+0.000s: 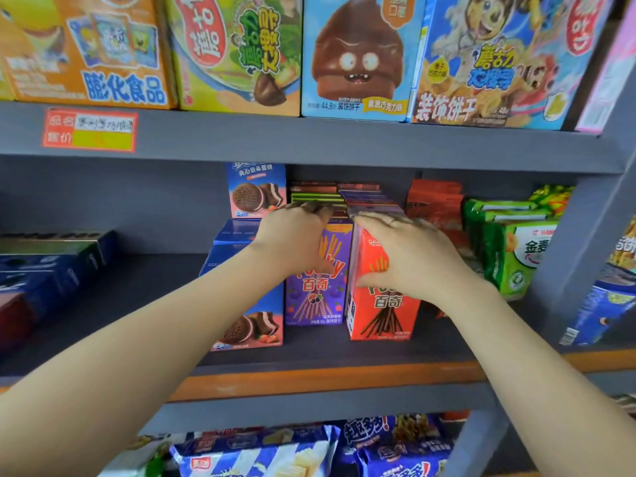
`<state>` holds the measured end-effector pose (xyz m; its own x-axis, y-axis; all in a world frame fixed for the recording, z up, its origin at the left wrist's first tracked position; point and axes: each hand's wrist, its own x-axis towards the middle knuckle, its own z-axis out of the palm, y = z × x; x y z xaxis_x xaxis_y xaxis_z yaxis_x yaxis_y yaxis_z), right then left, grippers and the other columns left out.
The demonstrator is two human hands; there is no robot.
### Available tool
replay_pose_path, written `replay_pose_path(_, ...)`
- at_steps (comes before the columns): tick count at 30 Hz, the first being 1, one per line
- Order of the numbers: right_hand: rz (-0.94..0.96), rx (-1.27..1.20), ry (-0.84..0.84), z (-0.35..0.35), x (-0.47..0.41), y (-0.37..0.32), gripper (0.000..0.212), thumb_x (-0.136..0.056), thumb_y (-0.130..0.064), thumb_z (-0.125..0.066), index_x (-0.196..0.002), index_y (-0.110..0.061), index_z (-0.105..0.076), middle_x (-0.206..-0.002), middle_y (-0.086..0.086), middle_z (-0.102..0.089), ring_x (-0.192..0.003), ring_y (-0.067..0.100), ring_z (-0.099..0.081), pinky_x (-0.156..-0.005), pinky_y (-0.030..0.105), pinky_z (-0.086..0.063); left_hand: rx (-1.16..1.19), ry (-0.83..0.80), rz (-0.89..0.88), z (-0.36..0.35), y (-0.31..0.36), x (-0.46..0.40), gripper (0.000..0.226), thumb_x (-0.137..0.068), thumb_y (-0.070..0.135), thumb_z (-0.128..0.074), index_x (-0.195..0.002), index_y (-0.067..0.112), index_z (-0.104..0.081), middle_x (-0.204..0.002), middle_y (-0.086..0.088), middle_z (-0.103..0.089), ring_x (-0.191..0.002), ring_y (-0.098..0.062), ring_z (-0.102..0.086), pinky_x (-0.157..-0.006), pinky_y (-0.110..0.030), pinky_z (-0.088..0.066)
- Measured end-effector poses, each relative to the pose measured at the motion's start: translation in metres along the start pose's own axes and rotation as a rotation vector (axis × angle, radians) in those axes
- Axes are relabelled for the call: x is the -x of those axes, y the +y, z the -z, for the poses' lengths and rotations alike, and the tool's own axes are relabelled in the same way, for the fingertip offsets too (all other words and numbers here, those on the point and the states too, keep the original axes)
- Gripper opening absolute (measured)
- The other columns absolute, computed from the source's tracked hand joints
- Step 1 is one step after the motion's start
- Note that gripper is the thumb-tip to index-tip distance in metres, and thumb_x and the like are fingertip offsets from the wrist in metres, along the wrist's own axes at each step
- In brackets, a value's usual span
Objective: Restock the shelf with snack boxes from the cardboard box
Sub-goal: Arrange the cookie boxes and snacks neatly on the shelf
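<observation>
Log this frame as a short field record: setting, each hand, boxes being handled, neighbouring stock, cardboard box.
setting: grey store shelf, middle tier
left hand: left hand rests over the top of the purple Pocky box
right hand: right hand grips the red Pocky box, thumb on its front
boxes: both upright, side by side, more rows behind
neighbours: blue sandwich-cookie box on the left, green snack bags on the right
cardboard box: not in view
</observation>
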<state>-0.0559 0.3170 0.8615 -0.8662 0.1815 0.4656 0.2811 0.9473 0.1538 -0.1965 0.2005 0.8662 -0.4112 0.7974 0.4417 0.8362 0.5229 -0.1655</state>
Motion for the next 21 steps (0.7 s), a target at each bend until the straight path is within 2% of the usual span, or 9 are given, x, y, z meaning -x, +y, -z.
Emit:
replay_pose_path(4, -0.006, 0.009, -0.004, -0.001, 0.000, -0.002, 0.101, -0.064, -0.069, -0.064, -0.144, -0.029, -0.019, -0.153, -0.010, -0.026, -0.137, 0.017, -0.031, -0.106, 0.038, -0.032, 0.036, -0.031, -0.032, 0.001, -0.008, -0.004, 0.097, -0.061, 0.062, -0.071, -0.139, 0.022, -0.030, -0.136, -0.004, -0.049, -0.115, -0.027, -0.053, -0.079, -0.035, -0.047)
replay_pose_path(6, -0.003, -0.004, 0.004, 0.003, 0.005, -0.001, 0.105, -0.062, -0.069, -0.065, -0.145, -0.026, -0.018, -0.154, -0.008, -0.021, -0.140, 0.017, -0.023, -0.110, 0.038, -0.026, 0.024, -0.011, -0.044, 0.000, -0.009, -0.002, 0.096, -0.062, 0.062, -0.071, -0.139, 0.021, -0.030, -0.137, -0.004, -0.047, -0.116, -0.027, -0.052, -0.081, -0.035, -0.047)
replay_pose_path(8, -0.034, 0.004, 0.075, 0.009, 0.014, 0.004, 0.105, -0.060, -0.069, -0.066, -0.144, -0.022, -0.025, -0.153, -0.004, -0.025, -0.140, 0.018, -0.021, -0.112, 0.040, -0.019, -0.004, 0.014, -0.044, -0.002, -0.007, 0.000, 0.093, -0.064, 0.061, -0.070, -0.137, 0.017, -0.032, -0.135, -0.006, -0.048, -0.117, -0.027, -0.051, -0.082, -0.036, -0.047)
replay_pose_path(12, -0.152, -0.098, 0.160, 0.011, 0.040, 0.016, 0.078, -0.065, -0.053, -0.070, -0.131, -0.021, -0.045, -0.135, -0.003, -0.043, -0.121, 0.023, -0.040, -0.097, 0.044, -0.037, -0.044, 0.009, -0.075, 0.002, -0.006, 0.003, 0.094, -0.062, 0.061, -0.071, -0.134, 0.014, -0.034, -0.132, -0.007, -0.049, -0.117, -0.027, -0.050, -0.084, -0.038, -0.047)
replay_pose_path(16, -0.108, -0.086, 0.194, -0.002, 0.058, 0.014, 0.070, -0.073, -0.029, -0.075, -0.135, -0.016, -0.045, -0.136, 0.002, -0.046, -0.124, 0.026, -0.040, -0.096, 0.046, -0.039, -0.077, -0.006, -0.085, 0.005, -0.005, 0.007, 0.096, -0.059, 0.058, -0.075, -0.133, 0.014, -0.034, -0.133, -0.005, -0.048, -0.118, -0.026, -0.051, -0.082, -0.039, -0.048)
replay_pose_path(21, -0.093, -0.156, 0.260, -0.003, 0.062, 0.015, 0.058, -0.076, -0.018, -0.073, -0.129, -0.013, -0.050, -0.132, 0.005, -0.051, -0.124, 0.028, -0.042, -0.096, 0.048, -0.039, -0.167, 0.070, -0.085, 0.002, 0.006, 0.009, 0.084, -0.064, 0.051, -0.075, -0.128, 0.012, -0.038, -0.128, -0.005, -0.053, -0.112, -0.026, -0.055, -0.082, -0.037, -0.047)
